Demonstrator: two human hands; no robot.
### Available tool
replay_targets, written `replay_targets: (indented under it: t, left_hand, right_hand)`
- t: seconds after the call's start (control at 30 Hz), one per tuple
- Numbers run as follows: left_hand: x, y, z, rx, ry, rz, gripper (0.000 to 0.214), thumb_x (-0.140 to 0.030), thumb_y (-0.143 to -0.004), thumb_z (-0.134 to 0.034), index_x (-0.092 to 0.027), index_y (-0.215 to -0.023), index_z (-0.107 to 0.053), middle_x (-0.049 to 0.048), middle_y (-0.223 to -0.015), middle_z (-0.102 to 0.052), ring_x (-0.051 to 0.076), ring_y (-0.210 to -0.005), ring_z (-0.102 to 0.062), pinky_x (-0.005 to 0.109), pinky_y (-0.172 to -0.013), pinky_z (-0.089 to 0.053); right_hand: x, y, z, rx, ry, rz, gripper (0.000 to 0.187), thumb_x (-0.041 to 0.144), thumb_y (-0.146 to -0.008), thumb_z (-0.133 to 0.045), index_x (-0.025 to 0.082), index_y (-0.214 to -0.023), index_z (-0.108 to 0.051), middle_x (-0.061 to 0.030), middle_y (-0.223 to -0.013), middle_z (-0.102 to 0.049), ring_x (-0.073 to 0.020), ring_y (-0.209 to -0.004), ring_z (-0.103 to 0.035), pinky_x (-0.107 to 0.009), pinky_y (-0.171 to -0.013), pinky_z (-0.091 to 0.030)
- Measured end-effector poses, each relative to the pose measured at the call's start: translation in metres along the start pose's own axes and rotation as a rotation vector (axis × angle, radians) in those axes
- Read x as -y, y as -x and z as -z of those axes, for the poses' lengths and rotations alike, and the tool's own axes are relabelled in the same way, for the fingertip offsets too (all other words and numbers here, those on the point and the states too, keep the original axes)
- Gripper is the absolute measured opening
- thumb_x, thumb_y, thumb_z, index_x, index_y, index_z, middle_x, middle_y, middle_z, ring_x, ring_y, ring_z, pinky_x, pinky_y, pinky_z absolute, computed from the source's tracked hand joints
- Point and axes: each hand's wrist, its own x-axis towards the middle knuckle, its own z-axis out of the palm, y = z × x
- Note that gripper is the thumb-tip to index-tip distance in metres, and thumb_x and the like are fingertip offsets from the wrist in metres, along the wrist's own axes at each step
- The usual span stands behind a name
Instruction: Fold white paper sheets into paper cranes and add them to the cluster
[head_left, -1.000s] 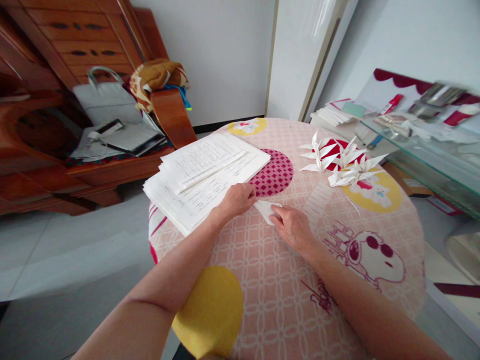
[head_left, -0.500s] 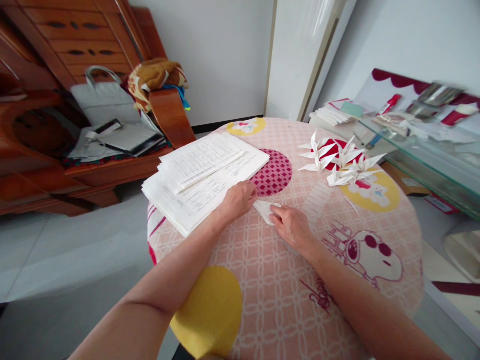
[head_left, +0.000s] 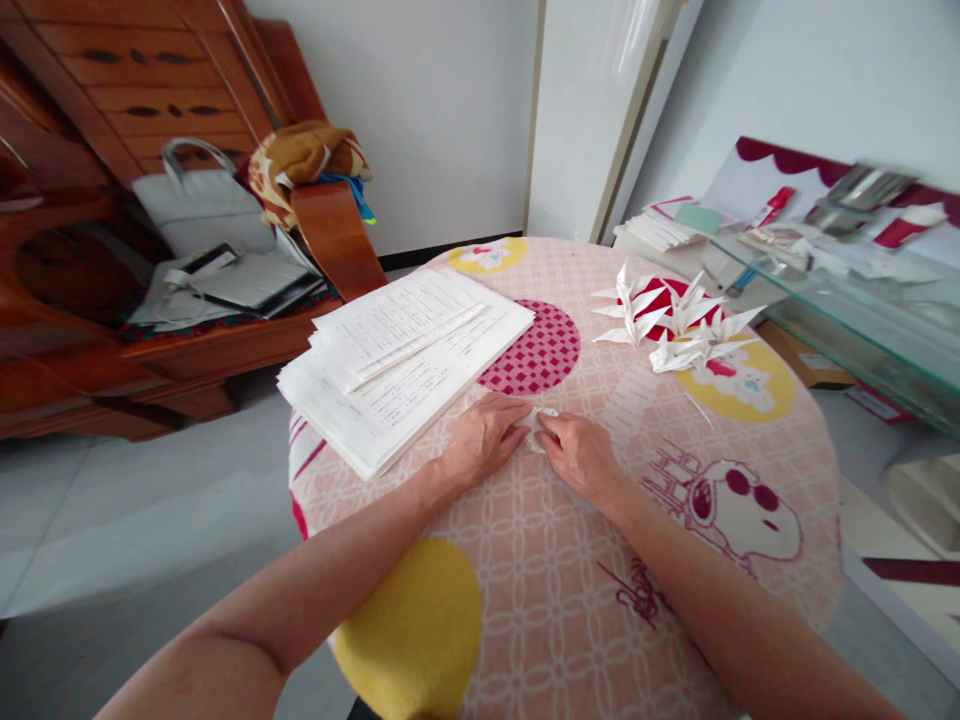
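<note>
A small piece of folded white paper (head_left: 535, 432) lies on the patterned tablecloth (head_left: 525, 580), mostly covered by my fingers. From the left, my left hand (head_left: 486, 437) is on it with the fingers closed together at its edge. My right hand (head_left: 581, 450) pinches the paper's right side between thumb and bent fingers. Beyond my left hand rests a stack of printed sheets (head_left: 405, 370), with narrower sheets on top. Several folded paper cranes (head_left: 675, 320) stand together at the far right of the table.
A thin white paper strip (head_left: 699, 410) lies right of my hands. At the right, a glass shelf (head_left: 847, 310) holds papers, a red marker and metal containers. To the left stands a wooden chair (head_left: 337, 230) with a grey bag (head_left: 199, 210) and a bundled brown cloth (head_left: 307, 165).
My left hand has come down and right, from the paper's upper left corner onto its left side. Less of the folded paper shows now. My right hand stays nearly in place.
</note>
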Motion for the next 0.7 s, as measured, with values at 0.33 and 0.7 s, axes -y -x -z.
replay_targets:
  t: [0.33,0.7]
  left_hand:
    - [0.0053,-0.0037,-0.0006,0.009,0.065,0.033,0.027,-0.026,-0.088,-0.067,-0.018,-0.113,-0.072,0.0104,-0.116,-0.073,0.024,-0.109,-0.067,0.041,-0.098,-0.054]
    - [-0.0028,-0.0070,0.0055,0.040,0.092,0.103,0.034,-0.031,-0.083,-0.069,-0.017,-0.114,-0.072,0.0109,-0.118,-0.072,0.026,-0.112,-0.065,0.044,-0.102,-0.051]
  right_hand:
    - [-0.0008,0.0003,0.0030,-0.011,-0.049,-0.006,0.022,0.021,-0.094,-0.053,0.016,-0.100,-0.073,-0.0099,-0.092,-0.073,-0.0230,-0.085,-0.067,-0.029,-0.074,-0.043]
    - [-0.0082,0.0008,0.0009,-0.037,-0.153,0.004,0.027,0.017,-0.089,-0.055,0.018,-0.108,-0.073,-0.0101,-0.096,-0.076,-0.0230,-0.089,-0.068,-0.031,-0.078,-0.047]
